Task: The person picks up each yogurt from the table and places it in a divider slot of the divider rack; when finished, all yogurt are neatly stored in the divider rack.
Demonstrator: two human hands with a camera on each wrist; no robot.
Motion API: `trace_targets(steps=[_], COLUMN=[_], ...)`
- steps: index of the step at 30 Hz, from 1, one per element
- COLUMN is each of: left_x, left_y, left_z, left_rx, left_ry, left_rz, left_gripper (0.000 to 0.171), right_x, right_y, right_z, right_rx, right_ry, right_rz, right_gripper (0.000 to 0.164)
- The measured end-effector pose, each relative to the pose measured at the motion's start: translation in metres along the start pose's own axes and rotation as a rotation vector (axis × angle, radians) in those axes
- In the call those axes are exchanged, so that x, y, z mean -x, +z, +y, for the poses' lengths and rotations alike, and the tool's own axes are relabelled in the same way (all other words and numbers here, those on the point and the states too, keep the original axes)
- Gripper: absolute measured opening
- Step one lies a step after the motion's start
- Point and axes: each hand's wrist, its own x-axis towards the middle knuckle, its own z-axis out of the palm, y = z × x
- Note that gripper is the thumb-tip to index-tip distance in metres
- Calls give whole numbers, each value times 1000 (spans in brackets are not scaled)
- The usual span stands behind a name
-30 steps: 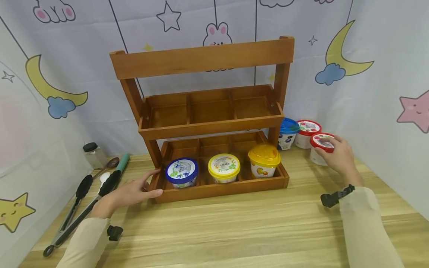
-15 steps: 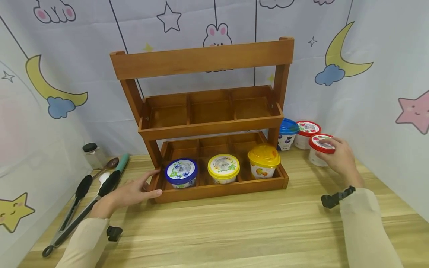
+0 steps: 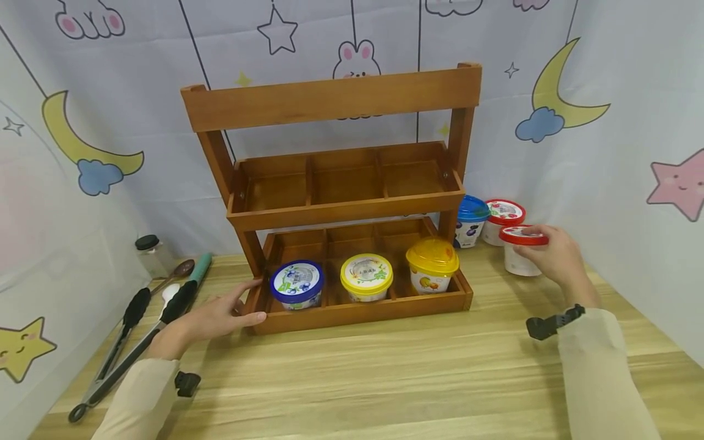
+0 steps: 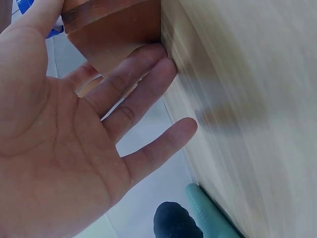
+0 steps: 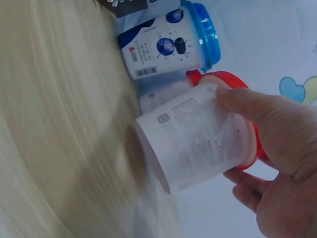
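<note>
My right hand [image 3: 557,255] grips the red-lidded tub [image 3: 519,261] near its rim, at the right of the table. In the right wrist view that white tub [image 5: 193,136] leans, with thumb and fingers on opposite sides of the lid end; whether its base touches the table I cannot tell. At the left end of the wooden two-tier rack [image 3: 360,313], my left hand [image 3: 217,315] rests against the lower corner. Its fingers [image 4: 141,99] lie fairly straight along the wood. Blue-lidded [image 3: 297,284], yellow-lidded [image 3: 366,276] and yellow dome-lidded tubs [image 3: 433,266] sit in the lower tier's front compartments.
Behind the held tub stand another red-lidded tub [image 3: 504,214] and a blue dome-lidded cup [image 3: 470,221], beside the rack. Tongs [image 3: 134,305], spoons and a jar [image 3: 156,255] lie or stand at the left. Printed cloth [image 3: 577,171] encloses the table.
The held red-lidded tub has tilted and shifted slightly left in my right hand. My left hand stays at the rack's corner.
</note>
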Motion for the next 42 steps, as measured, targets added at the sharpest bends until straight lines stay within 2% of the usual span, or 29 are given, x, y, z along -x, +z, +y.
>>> trace_targets(steps=[9, 20, 31, 42], left_x=[2, 1, 2, 3], left_y=[4, 7, 3, 1], left_z=[0, -2, -1, 2], left_rx=[-1, -2, -10, -2], left_ry=[-3, 0, 5, 5], left_rz=[4, 5, 5, 9], left_gripper=[88, 89, 89, 88], right_x=[1, 0, 3, 14], right_y=[0, -8, -30, -55], right_z=[-12, -34, -64, -93], right_rx=[-2, 33, 47, 0], right_ry=[8, -50, -81, -105], right_rz=[-67, -62, -65, -87], right_gripper=[56, 50, 52, 54])
